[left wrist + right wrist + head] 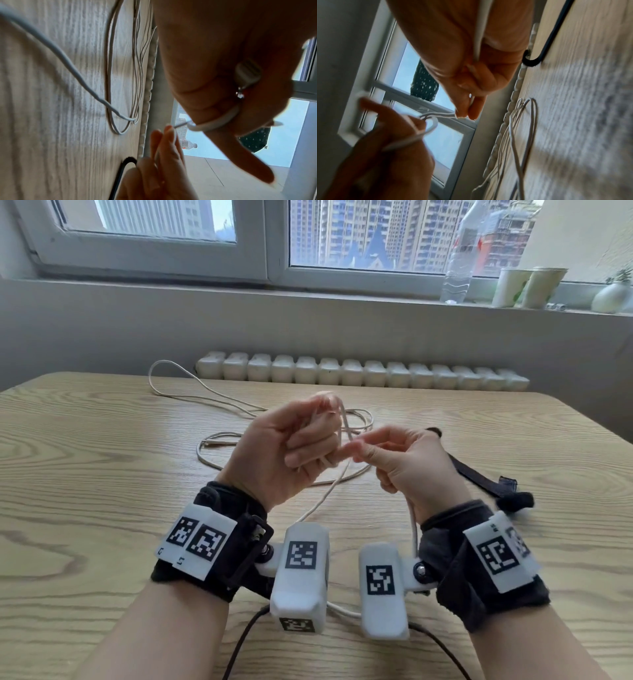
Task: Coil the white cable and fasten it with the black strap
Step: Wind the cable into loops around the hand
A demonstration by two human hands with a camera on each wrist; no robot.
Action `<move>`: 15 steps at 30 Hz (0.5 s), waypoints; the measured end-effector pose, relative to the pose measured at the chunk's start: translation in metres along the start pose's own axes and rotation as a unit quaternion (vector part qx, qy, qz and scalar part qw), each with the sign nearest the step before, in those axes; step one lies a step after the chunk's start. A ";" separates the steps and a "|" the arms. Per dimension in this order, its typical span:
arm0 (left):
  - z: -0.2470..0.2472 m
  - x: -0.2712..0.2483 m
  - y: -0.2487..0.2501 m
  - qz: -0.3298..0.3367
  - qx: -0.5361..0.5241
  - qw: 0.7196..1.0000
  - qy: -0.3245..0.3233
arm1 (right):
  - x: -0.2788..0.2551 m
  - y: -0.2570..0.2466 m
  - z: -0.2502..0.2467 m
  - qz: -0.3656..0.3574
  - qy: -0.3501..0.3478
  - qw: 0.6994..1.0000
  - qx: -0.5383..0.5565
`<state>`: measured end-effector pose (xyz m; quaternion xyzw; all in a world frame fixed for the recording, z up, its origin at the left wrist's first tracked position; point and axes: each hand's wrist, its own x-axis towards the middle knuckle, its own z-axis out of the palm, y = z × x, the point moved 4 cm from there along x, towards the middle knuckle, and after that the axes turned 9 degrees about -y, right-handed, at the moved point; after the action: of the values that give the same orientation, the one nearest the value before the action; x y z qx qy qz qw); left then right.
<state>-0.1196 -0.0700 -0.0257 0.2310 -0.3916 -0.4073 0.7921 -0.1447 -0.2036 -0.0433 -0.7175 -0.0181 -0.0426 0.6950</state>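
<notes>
My left hand (301, 436) is raised above the table with its fingers curled round a small loop of the white cable (344, 419). In the left wrist view the cable (217, 121) wraps across those fingers, and its white plug (247, 73) sits in the palm. My right hand (387, 453) pinches the cable between thumb and forefinger just beside the left fingers; the cable (478, 33) runs down through its palm in the right wrist view. The rest of the cable (219, 402) lies in loose loops on the table behind. The black strap (479, 477) lies on the table right of my right hand.
The wooden table (102, 460) stands against a white radiator (359, 371) under a window. A plastic bottle (459, 258), paper cups (527, 285) and a small vase (613, 296) stand on the sill. Dark camera leads (239, 645) trail off the near edge.
</notes>
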 end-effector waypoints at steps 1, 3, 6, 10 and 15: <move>-0.001 0.000 0.001 0.014 0.002 1.000 0.018 | -0.001 0.001 0.006 0.001 -0.012 1.000 -0.019; -0.005 0.000 0.003 0.043 0.020 0.996 0.075 | -0.002 0.002 0.016 -0.002 -0.033 0.998 -0.047; -0.012 -0.002 0.008 0.092 0.031 0.985 0.139 | -0.004 0.004 0.027 0.010 -0.069 0.994 -0.081; -0.015 -0.003 0.010 0.114 0.080 0.971 0.197 | -0.010 0.004 0.037 0.025 -0.114 0.986 -0.122; -0.016 -0.004 0.011 0.113 0.168 0.941 0.270 | -0.012 0.004 0.038 0.037 -0.147 0.977 -0.150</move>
<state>-0.1032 -0.0594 -0.0288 0.4163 -0.2493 -0.1658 0.8585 -0.1551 -0.1658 -0.0495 -0.8122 -0.0872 0.0869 0.5702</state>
